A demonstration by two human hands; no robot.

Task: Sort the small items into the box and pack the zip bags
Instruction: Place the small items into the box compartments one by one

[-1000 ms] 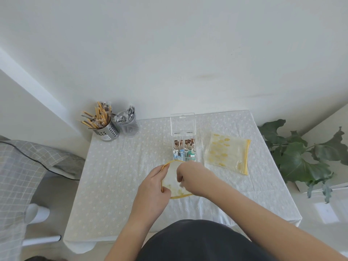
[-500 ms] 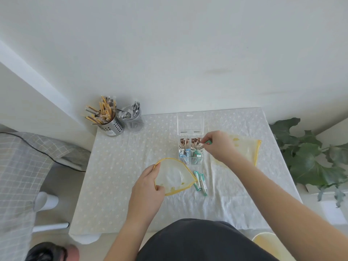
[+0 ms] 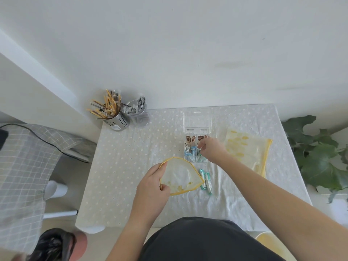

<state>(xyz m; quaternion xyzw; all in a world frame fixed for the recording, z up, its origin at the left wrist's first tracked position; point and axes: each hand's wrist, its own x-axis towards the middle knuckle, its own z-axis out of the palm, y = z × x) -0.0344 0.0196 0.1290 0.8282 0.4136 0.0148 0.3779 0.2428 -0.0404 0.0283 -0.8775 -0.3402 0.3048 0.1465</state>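
L hand [image 3: 150,187] grips the rim of the small zip bag [image 3: 180,176] on the table [image 3: 122,166], mouth open. R hand [image 3: 211,152] curls its fingers into the clear box [image 3: 196,123]; can't tell if it pinches anything. Teal packets [image 3: 206,179] lie just beside the bag.

A clear plastic compartment box [image 3: 195,160], lid [image 3: 196,121] upright, holds small brown, blue and teal sachets [image 3: 189,150] on end. Nearer, a small translucent yellow-edged zip bag [image 3: 180,176] gapes open, loose teal sachets [image 3: 206,179] flat beside it; a larger matching bag [image 3: 248,149] lies flat right of the box
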